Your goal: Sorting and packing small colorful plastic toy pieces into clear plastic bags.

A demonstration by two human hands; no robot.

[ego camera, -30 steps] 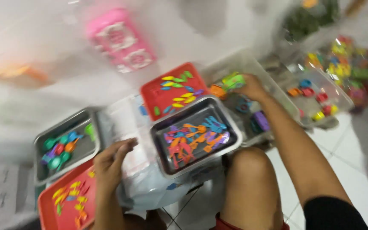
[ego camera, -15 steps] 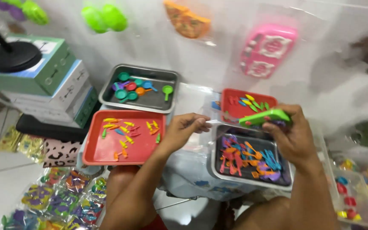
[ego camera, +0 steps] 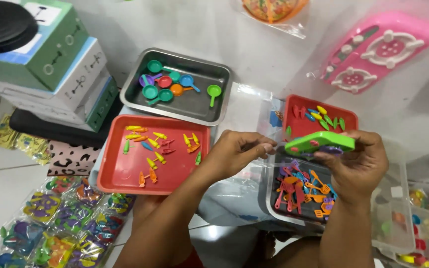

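My right hand [ego camera: 356,166] holds a flat green toy stove piece [ego camera: 320,142] with a purple part under it, above a metal tray [ego camera: 274,211] of small coloured toy utensils. My left hand [ego camera: 237,153] is beside it with fingers pinched together next to the green piece; what it pinches is too small to tell. A clear plastic bag [ego camera: 247,106] lies under both hands. A red tray [ego camera: 120,173] with small toy vegetables sits to the left. Behind it, a metal tray [ego camera: 194,106] holds toy pans.
A second red tray [ego camera: 301,126] with toy pieces lies behind my hands. A bagged pink toy stove [ego camera: 383,49] sits at back right. Stacked boxes [ego camera: 50,69] stand at left, packed toy bags [ego camera: 65,218] lie on the floor, clear bins [ego camera: 413,228] at right.
The view has swung back from the right-hand bins. My right hand brought the green piece over the metal tray, and my left hand came up to meet it.
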